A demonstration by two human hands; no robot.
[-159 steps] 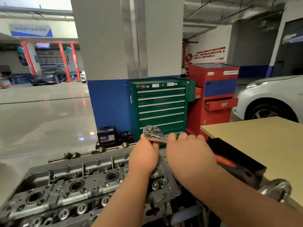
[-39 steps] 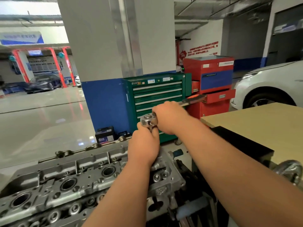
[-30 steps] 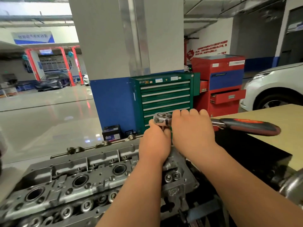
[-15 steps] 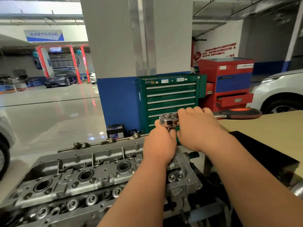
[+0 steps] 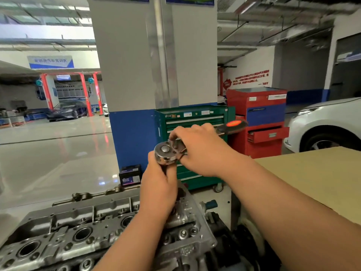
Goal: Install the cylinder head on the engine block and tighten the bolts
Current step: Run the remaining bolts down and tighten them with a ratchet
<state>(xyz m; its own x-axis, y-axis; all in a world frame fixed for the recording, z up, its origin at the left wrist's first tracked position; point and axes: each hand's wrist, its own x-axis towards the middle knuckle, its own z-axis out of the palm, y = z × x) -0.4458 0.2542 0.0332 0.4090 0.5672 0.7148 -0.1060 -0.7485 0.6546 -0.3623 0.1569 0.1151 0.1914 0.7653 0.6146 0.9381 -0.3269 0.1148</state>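
Down low in the view, the cylinder head [image 5: 68,231] lies flat with its bores facing up. Above its right end, the left hand [image 5: 158,194] is curled round something directly beneath the round head of the ratchet wrench [image 5: 165,153]; the fingers hide what. The right hand [image 5: 201,151] grips the wrench just behind that head. Its black-and-orange handle points toward the green tool cabinet [image 5: 195,116]. A tan surface [image 5: 312,177] lies to the right.

One ratchet [image 5: 165,153], one cylinder head [image 5: 64,229], two cabinets [image 5: 193,116] [image 5: 263,112]
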